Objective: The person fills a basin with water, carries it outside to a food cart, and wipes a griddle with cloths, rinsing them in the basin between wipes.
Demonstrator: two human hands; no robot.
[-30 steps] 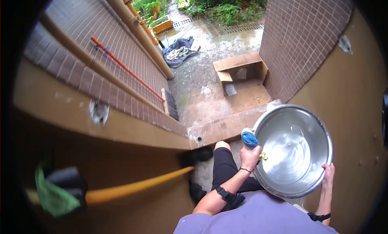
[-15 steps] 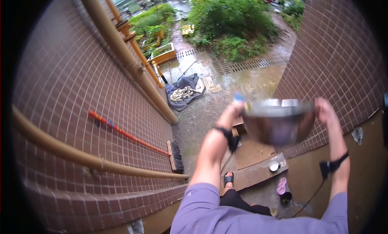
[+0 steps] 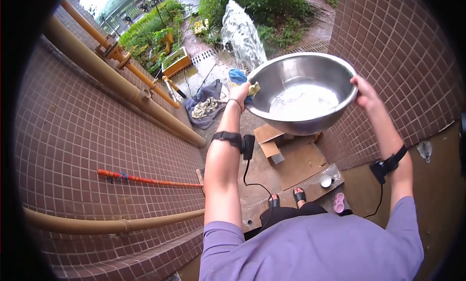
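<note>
A large metal basin (image 3: 303, 117) is held up in front of me, tilted so that its shiny inside shows. My left hand (image 3: 240, 94) grips the rim at the left, with a blue and yellow cloth (image 3: 238, 76) also in its grasp. On the opposite side my right hand (image 3: 366, 93) is closed around the rim. Beyond the basin, a mass of water (image 3: 242, 36) flies through the air towards the bushes. Only a bright, wet-looking patch shows on the basin's bottom.
Below the basin lies flattened cardboard (image 3: 296, 167) by a concrete step. A white cup (image 3: 325, 181) and a pink double bowl (image 3: 339, 203) are near my feet. A red-handled broom (image 3: 150, 181) leans at the left wall. A dark cloth heap (image 3: 206, 106) lies ahead, before a drain grate.
The basin has tipped from upright to tilted, its inside now facing me. Water has shot out of it, forward and left. My view has turned slightly, and both feet now show.
</note>
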